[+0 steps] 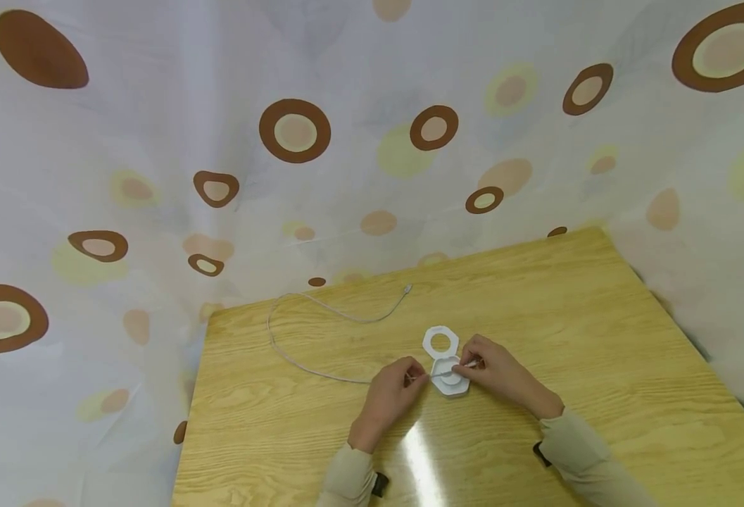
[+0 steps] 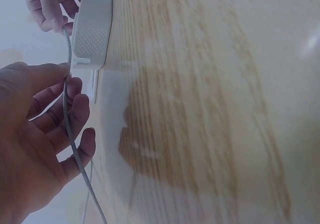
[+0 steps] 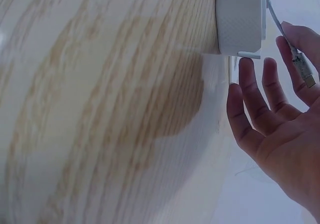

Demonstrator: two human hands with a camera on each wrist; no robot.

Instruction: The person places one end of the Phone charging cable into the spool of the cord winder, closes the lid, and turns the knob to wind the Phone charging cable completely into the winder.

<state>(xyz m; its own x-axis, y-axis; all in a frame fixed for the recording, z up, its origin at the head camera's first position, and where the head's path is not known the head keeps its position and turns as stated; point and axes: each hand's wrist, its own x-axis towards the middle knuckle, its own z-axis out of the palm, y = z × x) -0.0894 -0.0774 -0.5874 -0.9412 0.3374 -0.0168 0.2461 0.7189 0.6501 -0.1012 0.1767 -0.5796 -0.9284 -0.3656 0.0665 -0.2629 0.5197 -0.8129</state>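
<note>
A white hexagonal case [image 1: 450, 386] lies on the table with its ring-shaped lid [image 1: 432, 331] folded back behind it. Across the case runs a thin pale charging cable [image 1: 324, 374]. My left hand [image 1: 392, 394] pinches the cable between thumb and forefinger at the case's left side. On the other side my right hand [image 1: 500, 367] pinches the cable close to its metal-tipped plug [image 3: 303, 69]. In the left wrist view the textured side of the case [image 2: 92, 34] shows beyond the left fingertips.
The rest of the cable loops left and back over the wooden table [image 1: 536, 303], ending in another plug [image 1: 407, 289] behind the case. A sheet with brown and yellow circles [image 1: 346, 183] hangs at the table's back and sides.
</note>
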